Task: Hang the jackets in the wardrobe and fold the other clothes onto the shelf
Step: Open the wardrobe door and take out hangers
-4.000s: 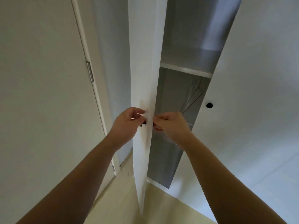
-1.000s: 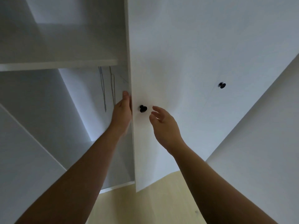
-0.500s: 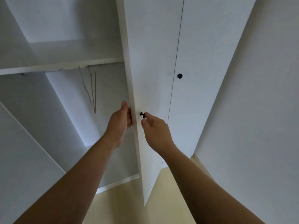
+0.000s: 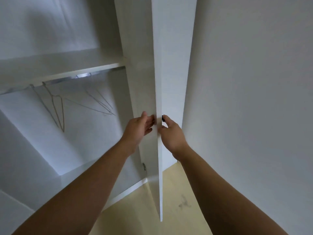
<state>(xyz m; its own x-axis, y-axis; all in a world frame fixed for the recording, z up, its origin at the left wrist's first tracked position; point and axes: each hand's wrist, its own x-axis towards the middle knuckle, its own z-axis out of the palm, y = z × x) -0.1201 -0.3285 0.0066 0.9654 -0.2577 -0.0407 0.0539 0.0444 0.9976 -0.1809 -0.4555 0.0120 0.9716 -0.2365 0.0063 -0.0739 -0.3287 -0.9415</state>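
Left hand (image 4: 138,128) lies flat, fingers straight, against the inner face of the wardrobe door (image 4: 174,73) by its free edge. Right hand (image 4: 171,134) pinches the small black knob (image 4: 163,118) on the outer face. I'd judge the door a light, stiff, smooth white board, best steered by knob and edge together. Wardrobe (image 4: 94,136) stands open before me: flat white shelf (image 4: 67,65) above, metal rail (image 4: 67,79) under its front edge, thin wire hangers (image 4: 58,107) dangling, probably springy and easily tangled. No jackets or clothes in view.
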